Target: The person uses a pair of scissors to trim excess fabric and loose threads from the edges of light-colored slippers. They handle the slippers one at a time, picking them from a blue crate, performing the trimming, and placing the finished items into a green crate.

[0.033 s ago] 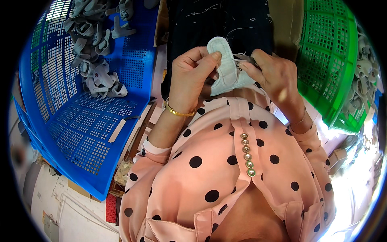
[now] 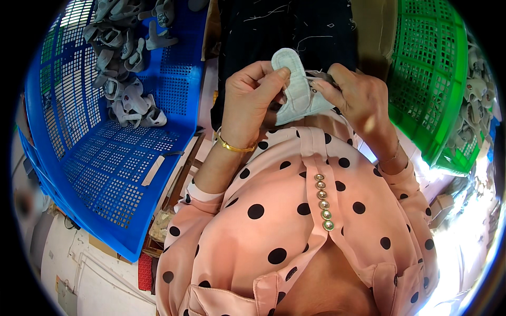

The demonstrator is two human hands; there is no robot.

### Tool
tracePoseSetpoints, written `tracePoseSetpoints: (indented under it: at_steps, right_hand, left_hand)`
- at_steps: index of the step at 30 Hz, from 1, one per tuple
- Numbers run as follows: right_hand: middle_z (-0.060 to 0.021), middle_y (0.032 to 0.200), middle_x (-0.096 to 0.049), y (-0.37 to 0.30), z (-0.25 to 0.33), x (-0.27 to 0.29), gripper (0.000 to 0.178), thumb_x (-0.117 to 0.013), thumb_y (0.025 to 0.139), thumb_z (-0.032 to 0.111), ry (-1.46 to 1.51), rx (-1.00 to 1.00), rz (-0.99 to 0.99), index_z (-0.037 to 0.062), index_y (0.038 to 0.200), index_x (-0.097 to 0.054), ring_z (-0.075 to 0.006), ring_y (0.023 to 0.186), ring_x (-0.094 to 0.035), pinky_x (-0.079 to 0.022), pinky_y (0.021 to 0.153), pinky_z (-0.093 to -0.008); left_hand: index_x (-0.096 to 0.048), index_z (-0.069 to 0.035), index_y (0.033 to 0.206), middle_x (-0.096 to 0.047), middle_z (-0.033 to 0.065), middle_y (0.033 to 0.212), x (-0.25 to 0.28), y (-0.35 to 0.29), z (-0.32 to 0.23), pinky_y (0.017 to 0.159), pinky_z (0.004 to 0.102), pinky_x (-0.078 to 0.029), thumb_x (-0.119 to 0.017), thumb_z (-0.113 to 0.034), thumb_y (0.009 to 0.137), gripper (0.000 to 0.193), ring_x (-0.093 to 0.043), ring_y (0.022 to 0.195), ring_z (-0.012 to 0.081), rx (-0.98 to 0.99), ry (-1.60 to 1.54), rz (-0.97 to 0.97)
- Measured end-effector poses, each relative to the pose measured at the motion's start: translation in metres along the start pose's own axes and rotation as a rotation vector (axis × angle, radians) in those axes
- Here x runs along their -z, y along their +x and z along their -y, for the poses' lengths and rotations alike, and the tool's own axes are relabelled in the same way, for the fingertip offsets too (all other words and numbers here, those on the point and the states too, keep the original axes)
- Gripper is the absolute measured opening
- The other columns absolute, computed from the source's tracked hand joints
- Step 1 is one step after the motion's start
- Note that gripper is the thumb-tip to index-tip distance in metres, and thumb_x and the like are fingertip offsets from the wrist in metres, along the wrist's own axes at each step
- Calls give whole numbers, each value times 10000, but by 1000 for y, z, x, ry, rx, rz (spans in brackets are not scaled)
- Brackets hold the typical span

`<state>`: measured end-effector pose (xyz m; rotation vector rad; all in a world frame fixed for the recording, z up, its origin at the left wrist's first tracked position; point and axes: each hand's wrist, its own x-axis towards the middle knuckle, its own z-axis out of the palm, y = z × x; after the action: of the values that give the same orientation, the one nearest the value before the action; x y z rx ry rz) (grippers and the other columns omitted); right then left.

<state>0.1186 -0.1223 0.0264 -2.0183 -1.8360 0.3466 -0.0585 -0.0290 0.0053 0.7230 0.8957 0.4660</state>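
Between the thumb and fingers of my left hand [image 2: 253, 89], a pale, stitched fabric shoe upper [image 2: 296, 79] is pinched, its rounded strap end standing up past the thumb. The wider part of the upper hangs down over my lap toward the right. My right hand [image 2: 358, 95] is closed beside it, around a small dark grey metal tool that looks like thread snips [image 2: 322, 77]; the fingers hide most of it. The tool lies close to the upper's right edge, where fine loose threads show. Whether its blades touch a thread I cannot tell.
On the left leans a large blue plastic crate [image 2: 118, 150] holding several similar grey uppers [image 2: 134, 100]. To the right stands a green plastic crate [image 2: 421, 68], with more uppers [image 2: 474, 100] beyond it. Cut threads lie on my dark trousers [image 2: 295, 23].
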Motion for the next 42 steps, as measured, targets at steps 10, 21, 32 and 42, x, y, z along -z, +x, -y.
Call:
tracePoseSetpoints:
  at_steps: [10, 21, 32, 42]
  right_hand:
    - [-49, 489, -441, 6, 1, -3, 421, -723, 792, 425, -217, 100, -81, 112, 657, -476, -224, 413, -472, -370, 397, -313]
    - [-66, 505, -457, 12, 2, 6, 420, -703, 803, 424, -238, 149, 7, 106, 641, -481, -234, 438, -512, -375, 412, -321]
    - [-107, 705, -649, 21, 0, -3, 324, -722, 815, 340, 384, -221, 52, 64, 908, -580, -285, 636, -645, -491, 559, -349]
    - [-125, 809, -679, 35, -32, -14, 175, -650, 884, 180, 152, -154, -85, 39, 987, -650, -222, 735, -682, -517, 673, -320]
  left_hand:
    - [-653, -37, 758, -595, -13, 661, 2, 0, 0, 532, 185, -399, -678, -109, 877, 141, -507, 565, 35, 30, 30, -15]
    - [-672, -32, 788, -621, 5, 672, 7, 3, 4, 554, 184, -429, -674, -111, 891, 130, -536, 578, 42, 36, -45, 77]
    - [-667, -49, 925, -634, 3, 696, 14, 6, -4, 456, 149, -389, -620, -242, 946, 200, -557, 565, 30, 84, 47, 149]
    - [-642, -89, 841, -630, -15, 716, 33, 22, 1, 526, 175, -410, -596, -244, 952, 196, -572, 621, 47, 56, 103, 143]
